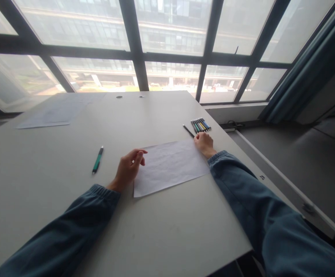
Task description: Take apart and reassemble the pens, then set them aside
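Note:
My left hand (130,165) hovers at or rests on the left edge of a white sheet of paper (170,165); I cannot tell which. Its fingers are loosely bent, with nothing seen between them. Over by the sheet's far right corner, my right hand (205,144) is closed, its fingertips at the near end of a slim black pen (188,130). That pen slants away to the left, and its near end is hidden by the fingers. Just beyond the right hand lies a row of several pens (201,124) with black, green, yellow and blue barrels.
A green and black pen (97,160) lies alone left of my left hand. More white sheets (52,111) lie at the far left of the white table (144,238). Tall windows stand behind it. The table's right edge runs close to my right forearm.

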A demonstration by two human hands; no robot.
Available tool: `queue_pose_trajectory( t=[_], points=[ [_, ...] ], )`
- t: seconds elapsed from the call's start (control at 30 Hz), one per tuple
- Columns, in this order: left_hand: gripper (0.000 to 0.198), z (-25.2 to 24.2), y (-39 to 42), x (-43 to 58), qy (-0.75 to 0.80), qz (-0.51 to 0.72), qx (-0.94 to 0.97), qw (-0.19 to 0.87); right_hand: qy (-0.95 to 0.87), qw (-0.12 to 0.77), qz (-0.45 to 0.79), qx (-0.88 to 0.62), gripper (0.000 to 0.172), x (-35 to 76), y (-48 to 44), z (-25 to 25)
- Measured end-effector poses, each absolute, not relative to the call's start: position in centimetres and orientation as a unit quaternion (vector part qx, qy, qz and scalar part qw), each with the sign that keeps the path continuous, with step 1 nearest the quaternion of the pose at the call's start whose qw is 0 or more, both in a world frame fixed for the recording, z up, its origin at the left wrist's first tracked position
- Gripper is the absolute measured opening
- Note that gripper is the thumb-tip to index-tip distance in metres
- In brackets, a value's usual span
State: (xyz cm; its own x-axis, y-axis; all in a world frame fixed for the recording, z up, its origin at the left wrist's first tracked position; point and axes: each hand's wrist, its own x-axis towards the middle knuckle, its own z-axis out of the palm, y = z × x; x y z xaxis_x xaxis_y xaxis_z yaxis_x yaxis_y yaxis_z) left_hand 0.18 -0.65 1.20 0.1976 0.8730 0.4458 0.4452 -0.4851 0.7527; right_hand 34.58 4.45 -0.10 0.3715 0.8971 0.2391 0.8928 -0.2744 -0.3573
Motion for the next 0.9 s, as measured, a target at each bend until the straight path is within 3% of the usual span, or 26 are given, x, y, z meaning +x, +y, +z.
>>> queue_pose_trajectory(
  t=[0.9],
  points=[
    [0.034,1.7,-1.1,0.5,0.469,0.418,0.74,0.24,-0.547,0.219,0.011,-0.808,0.02,35.6,7.3,-0.5]
  ],
)
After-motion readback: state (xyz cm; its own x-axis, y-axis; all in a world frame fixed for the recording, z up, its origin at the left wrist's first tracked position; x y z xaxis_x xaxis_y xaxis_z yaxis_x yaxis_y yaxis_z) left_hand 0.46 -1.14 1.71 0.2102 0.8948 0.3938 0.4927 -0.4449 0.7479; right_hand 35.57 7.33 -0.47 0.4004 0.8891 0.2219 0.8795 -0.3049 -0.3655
